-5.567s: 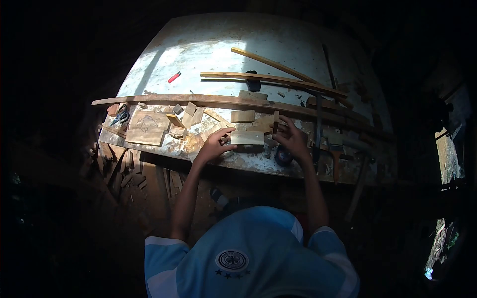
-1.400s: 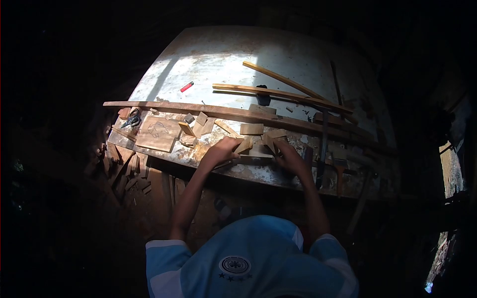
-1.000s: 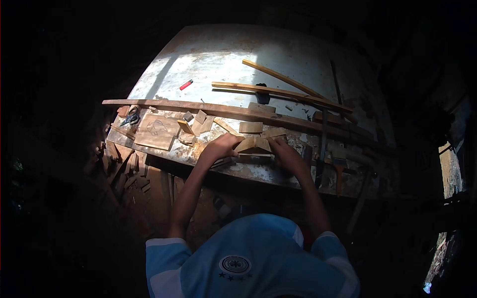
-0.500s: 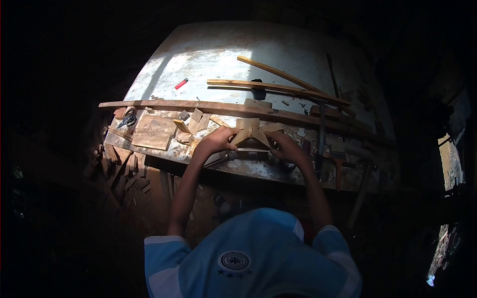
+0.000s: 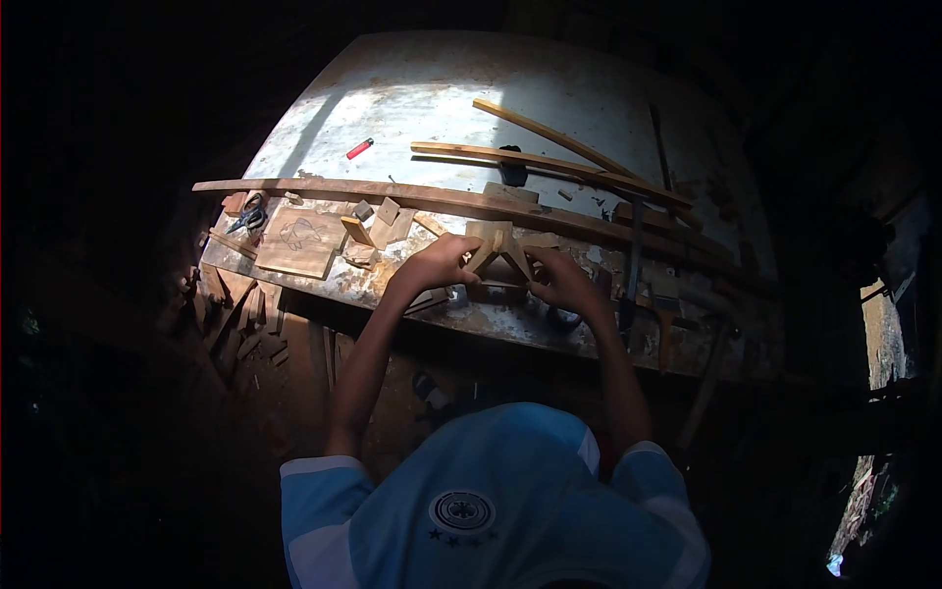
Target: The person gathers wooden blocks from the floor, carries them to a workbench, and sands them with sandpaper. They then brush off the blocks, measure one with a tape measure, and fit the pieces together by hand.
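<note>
Near the front edge of the workbench, my left hand (image 5: 440, 263) and my right hand (image 5: 561, 278) hold a small wooden piece (image 5: 516, 260) between them. It is shaped like an upside-down V, its point facing away from me. Fingers of the left hand close on its left leg, while the right hand grips the right leg. Flat pale wood lies just behind it. Left of my hands are small wood blocks (image 5: 390, 211) and a square wooden board (image 5: 296, 245) with a bird-like drawing on it.
A long wooden batten (image 5: 392, 194) crosses the workbench (image 5: 412, 83). Behind it lie thin wood strips (image 5: 549, 133) and a red lighter (image 5: 360, 148). Scissors (image 5: 252, 212) are at the left. A dark metal bar (image 5: 634, 255) lies to the right. Offcuts (image 5: 250, 309) are heaped below the left edge.
Both hands still hold the V-shaped wooden piece, which has tipped slightly. The bench has shifted a little upward in view as the camera moved.
</note>
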A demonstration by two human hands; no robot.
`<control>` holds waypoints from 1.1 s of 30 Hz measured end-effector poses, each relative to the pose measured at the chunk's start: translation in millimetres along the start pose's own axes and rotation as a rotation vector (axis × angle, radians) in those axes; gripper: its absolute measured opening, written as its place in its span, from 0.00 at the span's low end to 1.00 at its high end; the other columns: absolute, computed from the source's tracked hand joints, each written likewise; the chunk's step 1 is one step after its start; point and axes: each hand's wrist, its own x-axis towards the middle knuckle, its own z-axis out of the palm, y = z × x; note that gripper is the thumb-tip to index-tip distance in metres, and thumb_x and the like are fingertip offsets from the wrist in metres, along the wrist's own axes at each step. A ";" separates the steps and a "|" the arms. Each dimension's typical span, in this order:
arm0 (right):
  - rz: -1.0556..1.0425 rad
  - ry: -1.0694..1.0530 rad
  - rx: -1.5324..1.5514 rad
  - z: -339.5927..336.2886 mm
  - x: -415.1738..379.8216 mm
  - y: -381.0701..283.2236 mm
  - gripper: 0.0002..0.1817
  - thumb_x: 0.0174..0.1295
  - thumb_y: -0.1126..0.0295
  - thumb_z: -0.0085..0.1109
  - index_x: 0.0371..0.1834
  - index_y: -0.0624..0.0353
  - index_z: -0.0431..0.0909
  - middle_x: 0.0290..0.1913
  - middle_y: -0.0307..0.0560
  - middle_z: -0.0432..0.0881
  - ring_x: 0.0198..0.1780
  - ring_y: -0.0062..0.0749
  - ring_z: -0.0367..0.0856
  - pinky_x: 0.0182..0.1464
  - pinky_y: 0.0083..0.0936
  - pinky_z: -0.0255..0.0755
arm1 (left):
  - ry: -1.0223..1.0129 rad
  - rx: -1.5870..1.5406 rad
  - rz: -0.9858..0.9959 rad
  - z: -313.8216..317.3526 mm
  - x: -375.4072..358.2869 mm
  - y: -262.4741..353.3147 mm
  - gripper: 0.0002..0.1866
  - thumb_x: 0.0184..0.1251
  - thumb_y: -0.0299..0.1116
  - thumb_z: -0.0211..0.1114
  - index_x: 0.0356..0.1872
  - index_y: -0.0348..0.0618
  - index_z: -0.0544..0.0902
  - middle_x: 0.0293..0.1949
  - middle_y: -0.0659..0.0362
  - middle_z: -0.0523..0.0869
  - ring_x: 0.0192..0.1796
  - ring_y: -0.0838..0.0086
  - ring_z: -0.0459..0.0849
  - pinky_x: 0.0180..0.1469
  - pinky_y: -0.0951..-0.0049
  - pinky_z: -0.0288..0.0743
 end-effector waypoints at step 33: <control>-0.154 0.222 0.044 16.1 -8.8 14.9 0.29 0.42 0.76 0.63 0.53 0.63 0.70 0.42 0.55 0.78 0.43 0.42 0.78 0.48 0.31 0.70 | 0.320 -0.082 -0.059 19.2 -28.3 -8.6 0.22 0.41 0.37 0.74 0.38 0.35 0.79 0.31 0.49 0.83 0.35 0.62 0.82 0.41 0.69 0.74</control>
